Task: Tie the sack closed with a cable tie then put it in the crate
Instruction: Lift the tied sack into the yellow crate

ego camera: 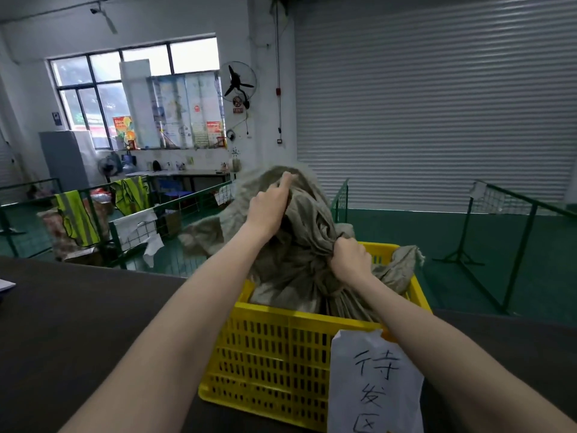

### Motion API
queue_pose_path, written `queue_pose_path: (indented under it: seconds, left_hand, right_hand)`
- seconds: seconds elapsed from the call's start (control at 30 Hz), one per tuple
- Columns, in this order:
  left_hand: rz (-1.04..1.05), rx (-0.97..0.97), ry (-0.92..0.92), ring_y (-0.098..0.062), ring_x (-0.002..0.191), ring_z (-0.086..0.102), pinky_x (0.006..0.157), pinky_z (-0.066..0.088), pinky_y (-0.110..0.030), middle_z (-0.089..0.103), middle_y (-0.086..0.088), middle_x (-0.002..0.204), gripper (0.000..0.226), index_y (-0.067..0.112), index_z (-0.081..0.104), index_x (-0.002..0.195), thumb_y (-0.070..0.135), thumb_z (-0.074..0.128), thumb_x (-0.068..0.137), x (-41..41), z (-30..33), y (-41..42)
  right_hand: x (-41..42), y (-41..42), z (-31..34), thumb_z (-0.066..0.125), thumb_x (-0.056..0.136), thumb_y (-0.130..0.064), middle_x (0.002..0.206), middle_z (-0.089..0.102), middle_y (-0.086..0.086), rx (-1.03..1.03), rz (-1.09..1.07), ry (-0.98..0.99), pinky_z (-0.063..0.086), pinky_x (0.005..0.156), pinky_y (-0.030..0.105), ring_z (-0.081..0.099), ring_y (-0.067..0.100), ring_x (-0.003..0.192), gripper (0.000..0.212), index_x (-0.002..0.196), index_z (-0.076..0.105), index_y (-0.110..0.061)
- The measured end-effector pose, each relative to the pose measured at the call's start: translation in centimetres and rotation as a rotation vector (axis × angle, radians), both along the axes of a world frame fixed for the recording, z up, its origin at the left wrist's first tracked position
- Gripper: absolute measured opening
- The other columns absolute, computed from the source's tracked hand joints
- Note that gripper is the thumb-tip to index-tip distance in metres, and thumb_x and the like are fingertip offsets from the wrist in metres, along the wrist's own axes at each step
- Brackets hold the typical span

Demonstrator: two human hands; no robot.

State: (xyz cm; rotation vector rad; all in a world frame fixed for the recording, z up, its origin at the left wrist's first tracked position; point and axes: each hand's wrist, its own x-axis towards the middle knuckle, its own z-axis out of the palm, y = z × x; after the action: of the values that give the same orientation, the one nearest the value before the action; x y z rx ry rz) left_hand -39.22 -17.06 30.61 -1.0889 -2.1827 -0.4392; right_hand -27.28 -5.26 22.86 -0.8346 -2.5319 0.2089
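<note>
Sack (299,245) over yellow crate (274,354) (partly inside), left hand (268,210) and right hand (349,260) grips both bunching its cloth.

You see a dark bench (78,323), green fences (175,207) with yellow vests (76,218), a wall fan (236,82), and a grey roller door (437,104).

Dark table (93,323): yellow crate (271,354) on it, w/ paper label (374,385) on front.
</note>
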Motion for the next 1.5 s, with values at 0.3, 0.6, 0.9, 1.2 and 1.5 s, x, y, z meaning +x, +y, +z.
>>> queue_pose_path:
  seconds: [0.3,0.6,0.9,1.2,1.5]
  left_hand:
    - [-0.047,-0.13,-0.406,-0.046,0.112,0.052,0.089,0.048,-0.054,0.036,-0.02,0.142,0.059,0.021,0.025,0.143,0.012,0.052,0.091,-4.0,-10.0,-4.9]
    - [-0.264,-0.461,-0.916,-0.018,0.134,0.035,0.112,0.029,-0.034,0.038,0.002,0.147,0.074,0.029,0.027,0.146,0.035,0.068,0.084,-2.8,-10.0,-9.8]
    - [-0.016,-0.3,-0.827,-0.029,0.125,0.048,0.107,0.039,-0.048,0.05,-0.007,0.141,0.056,0.024,0.05,0.135,0.039,0.066,0.083,-5.1,-11.1,-6.0]
    - [0.112,-0.263,-0.524,-0.042,0.114,0.053,0.097,0.045,-0.052,0.046,-0.017,0.132,0.05,0.024,0.043,0.134,0.028,0.062,0.088,-4.2,-11.0,-3.1]
    - [-0.187,-0.225,-0.281,-0.025,0.105,0.058,0.084,0.048,-0.035,0.058,-0.008,0.12,0.046,0.023,0.047,0.128,0.035,0.063,0.086,-1.0,-10.2,-6.5]
  right_hand:
    - [0.7,2.3,-3.0,0.05,0.089,-0.007,0.105,0.058,0.015,0.195,0.153,-0.035,0.037,0.055,0.038,0.061,0.039,0.085,0.046,0.13,0.03,-0.011]
    - [3.5,3.4,-2.6,0.067,0.08,-0.026,0.115,0.049,0.004,-0.262,0.589,-0.353,0.041,0.094,0.037,0.046,0.021,0.105,0.043,0.12,0.052,-0.03]
    - [-0.3,4.6,-5.6,0.035,0.091,-0.06,0.15,0.035,0.007,-0.134,0.412,-0.674,0.027,0.112,0.05,0.03,0.034,0.136,0.055,0.14,0.04,-0.035]
    - [-1.3,5.0,-4.9,0.061,0.088,-0.036,0.112,0.061,0.006,-0.413,0.368,-0.335,0.039,0.083,0.029,0.054,0.023,0.105,0.036,0.116,0.065,-0.013]
    - [-1.1,2.5,-1.3,0.066,0.069,-0.001,0.146,0.037,0.009,0.022,0.432,-0.1,0.014,0.113,0.05,0.029,0.028,0.138,0.112,0.15,-0.006,-0.029]
